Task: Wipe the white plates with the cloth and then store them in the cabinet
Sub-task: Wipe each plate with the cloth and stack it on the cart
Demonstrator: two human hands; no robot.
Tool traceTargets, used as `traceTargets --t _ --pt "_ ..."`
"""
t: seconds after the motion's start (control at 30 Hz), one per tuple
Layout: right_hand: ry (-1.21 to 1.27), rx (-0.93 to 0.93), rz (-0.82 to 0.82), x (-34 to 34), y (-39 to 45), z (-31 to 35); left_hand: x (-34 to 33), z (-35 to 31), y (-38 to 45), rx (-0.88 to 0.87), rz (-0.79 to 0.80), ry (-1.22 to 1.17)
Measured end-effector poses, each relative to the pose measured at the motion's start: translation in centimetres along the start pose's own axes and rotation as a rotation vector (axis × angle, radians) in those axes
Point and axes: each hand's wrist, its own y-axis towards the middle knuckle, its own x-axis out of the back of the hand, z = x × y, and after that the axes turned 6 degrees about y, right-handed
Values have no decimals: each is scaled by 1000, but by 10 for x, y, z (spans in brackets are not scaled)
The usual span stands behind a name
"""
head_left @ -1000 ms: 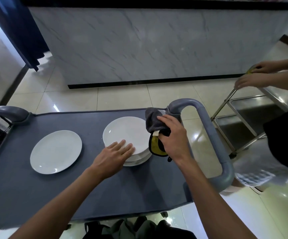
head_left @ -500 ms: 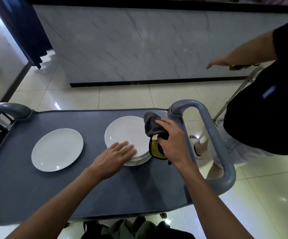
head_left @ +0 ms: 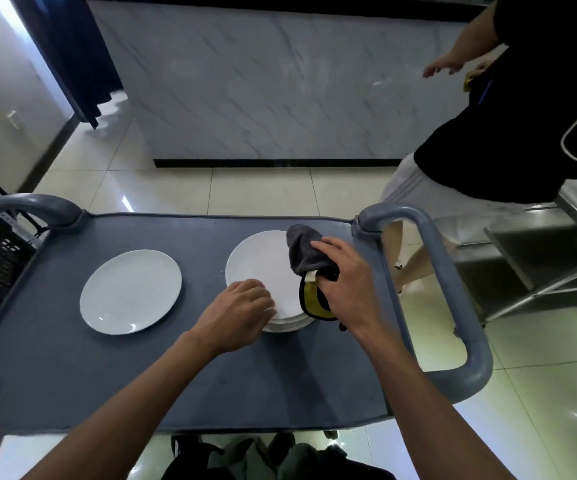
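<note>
From the head camera: your left hand, fingers curled, is pressing on the near rim of the stack of white plates on the grey cart, while your right hand is gripping the cloth on the far rim. Steady the stack and sweep the cloth across the whole face.

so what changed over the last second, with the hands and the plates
The left hand, flat on the stack of white round plates before, has curled its fingers at the stack's near edge. The bystander in black stepped closer beside the grey cart. The right hand still holds the grey and yellow cloth on the stack; the single white plate hasn't moved.
</note>
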Motion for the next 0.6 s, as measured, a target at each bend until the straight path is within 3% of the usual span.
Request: traceTargets --t 0.17,0.4,0.6 --pt "4 48 49 -18 14 23 14 10 -2 144 -113 53" --pt "50 116 147 -62 36 64 35 50 -35 380 -139 84" --pt "104 175 221 -118 47 101 48 95 -84 722 -175 38"
